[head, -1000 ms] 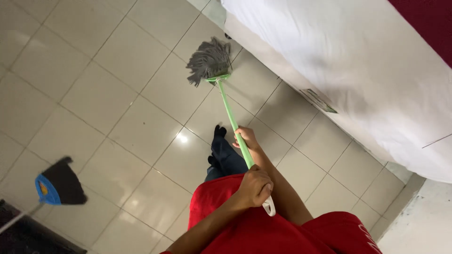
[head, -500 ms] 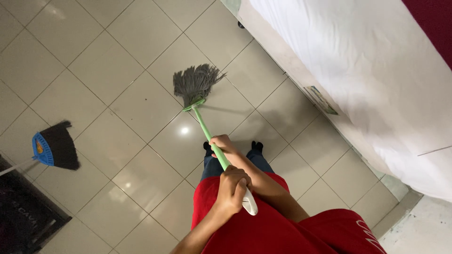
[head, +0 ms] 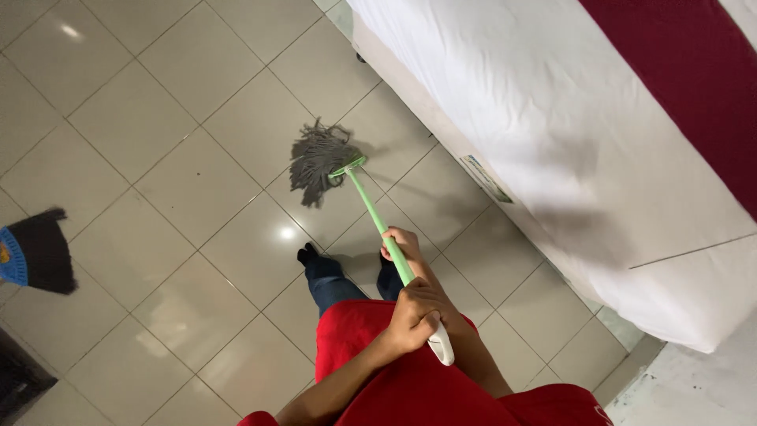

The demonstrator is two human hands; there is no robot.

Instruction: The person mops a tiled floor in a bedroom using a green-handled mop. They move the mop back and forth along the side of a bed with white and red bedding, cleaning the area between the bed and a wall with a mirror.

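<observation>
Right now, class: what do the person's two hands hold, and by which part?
Both hold the mop by its green handle: the left hand near the white top end, the right hand lower down the shaft.

Both hands (head: 414, 312) on green mop (head: 371, 209), grey head on tiled floor (head: 158, 158) beside white bed (head: 552, 118)
</observation>
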